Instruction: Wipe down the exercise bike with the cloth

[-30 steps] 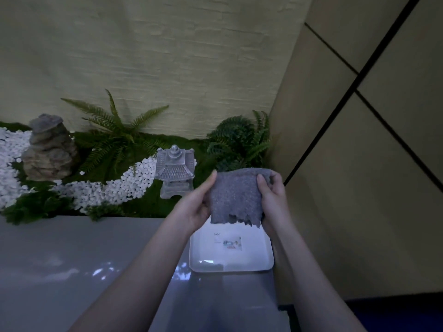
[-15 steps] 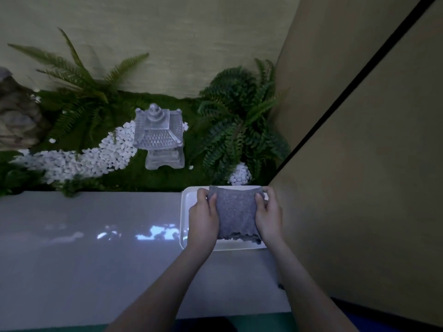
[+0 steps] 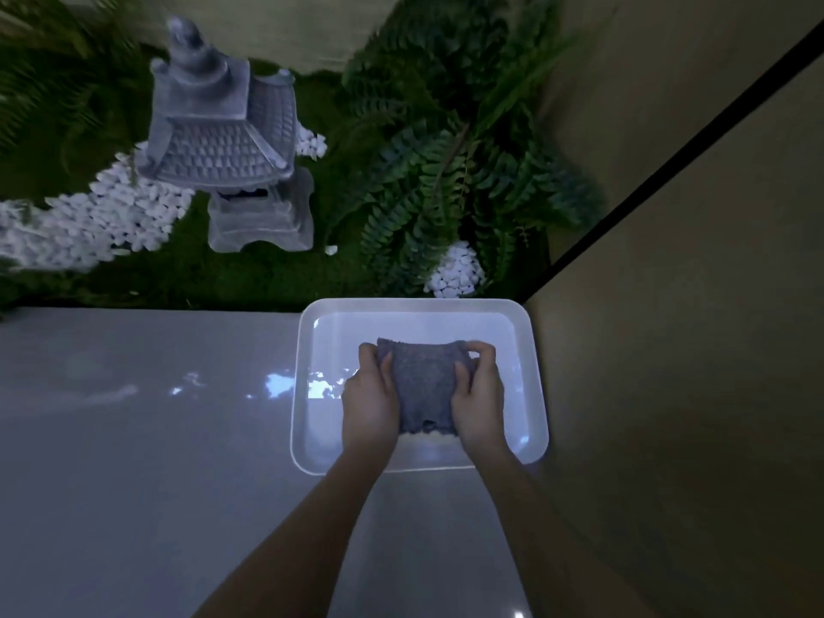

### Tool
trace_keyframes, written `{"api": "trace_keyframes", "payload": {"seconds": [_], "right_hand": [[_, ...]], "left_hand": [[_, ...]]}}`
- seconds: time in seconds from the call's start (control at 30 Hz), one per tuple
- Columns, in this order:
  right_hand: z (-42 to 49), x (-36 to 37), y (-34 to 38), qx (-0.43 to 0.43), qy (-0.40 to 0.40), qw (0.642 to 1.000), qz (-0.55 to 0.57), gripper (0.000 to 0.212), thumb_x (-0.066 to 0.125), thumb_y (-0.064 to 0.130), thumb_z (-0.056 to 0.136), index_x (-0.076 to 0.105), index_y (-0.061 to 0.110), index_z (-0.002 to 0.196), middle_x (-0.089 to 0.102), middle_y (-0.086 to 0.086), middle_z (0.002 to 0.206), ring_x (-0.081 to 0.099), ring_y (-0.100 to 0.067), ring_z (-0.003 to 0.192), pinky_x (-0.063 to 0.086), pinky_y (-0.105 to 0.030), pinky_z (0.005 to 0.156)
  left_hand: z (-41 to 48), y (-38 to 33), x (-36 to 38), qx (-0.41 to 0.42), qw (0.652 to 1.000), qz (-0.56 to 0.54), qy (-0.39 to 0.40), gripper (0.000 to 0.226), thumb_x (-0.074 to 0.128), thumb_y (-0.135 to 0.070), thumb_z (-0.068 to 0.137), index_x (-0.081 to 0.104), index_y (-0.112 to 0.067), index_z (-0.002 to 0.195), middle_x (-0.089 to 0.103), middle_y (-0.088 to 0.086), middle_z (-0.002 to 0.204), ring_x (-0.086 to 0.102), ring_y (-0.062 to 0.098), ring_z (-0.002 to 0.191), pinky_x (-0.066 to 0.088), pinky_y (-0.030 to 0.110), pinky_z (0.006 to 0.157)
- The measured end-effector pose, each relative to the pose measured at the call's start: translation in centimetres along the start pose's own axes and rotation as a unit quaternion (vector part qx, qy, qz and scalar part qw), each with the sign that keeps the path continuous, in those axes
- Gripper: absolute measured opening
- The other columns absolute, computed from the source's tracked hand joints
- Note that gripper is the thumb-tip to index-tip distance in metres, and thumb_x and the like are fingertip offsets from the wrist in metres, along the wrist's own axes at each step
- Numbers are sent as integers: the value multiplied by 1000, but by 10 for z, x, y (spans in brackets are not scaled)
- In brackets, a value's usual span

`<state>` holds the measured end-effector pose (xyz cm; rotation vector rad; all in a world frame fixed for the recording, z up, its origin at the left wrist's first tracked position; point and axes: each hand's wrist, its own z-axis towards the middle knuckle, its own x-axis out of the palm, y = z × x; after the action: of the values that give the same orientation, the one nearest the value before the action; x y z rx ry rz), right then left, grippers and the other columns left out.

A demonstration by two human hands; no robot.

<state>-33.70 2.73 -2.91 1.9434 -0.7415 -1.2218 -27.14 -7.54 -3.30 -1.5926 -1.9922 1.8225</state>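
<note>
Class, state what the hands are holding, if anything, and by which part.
The grey cloth, gripped at its two side edges: left hand on one, right hand on the other.

Glossy grey ledge runs along the planted bed. White rectangular tray sits directly on it, at the right end by the wall.

Both hands grip a grey, coarse-textured cloth over a white rectangular plastic tray. The left hand pinches the cloth's left edge; the right hand pinches its right edge. The cloth's lower hem hangs ragged. The tray sits on a glossy pale grey worktop, against a beige wall panel on the right. Beyond the worktop: a grey stone pagoda lantern, white pebbles, green fern.
</note>
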Motion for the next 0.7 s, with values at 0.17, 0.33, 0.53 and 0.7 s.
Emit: {"api": "trace_keyframes", "payload": {"seconds": [0.17,0.33,0.53,0.7], "right_hand": [[22,18,-30,-78,7,986,-150,29,36,13,103,44,18,130,49,-6,128,55,-26,109,45,-40,93],[30,23,-43,-107,37,956,-271,33,38,19,102,40,17,135,47,-7,127,58,-29,101,49,-41,80],[25,18,-46,-203,-52,908,-363,45,63,20,90,53,9,132,53,-13,136,53,-31,122,45,-43,93],[24,2,-68,-243,157,834,-470,69,46,41,98,13,15,153,4,0,161,7,-18,149,17,-44,116]], "left_hand": [[26,29,27,21,995,101,13,16,29,-36,102,28,-22,93,47,-1,66,51,27,68,38,35,59],[34,42,30,32,976,213,20,27,33,-36,101,40,-11,110,65,12,89,62,33,82,49,40,66],[28,41,16,119,958,260,-40,45,54,-35,94,45,-11,131,57,12,119,57,31,104,48,41,74],[33,62,2,263,852,426,152,81,32,-58,95,-3,-13,152,-8,4,160,-2,26,148,5,40,118]]}}
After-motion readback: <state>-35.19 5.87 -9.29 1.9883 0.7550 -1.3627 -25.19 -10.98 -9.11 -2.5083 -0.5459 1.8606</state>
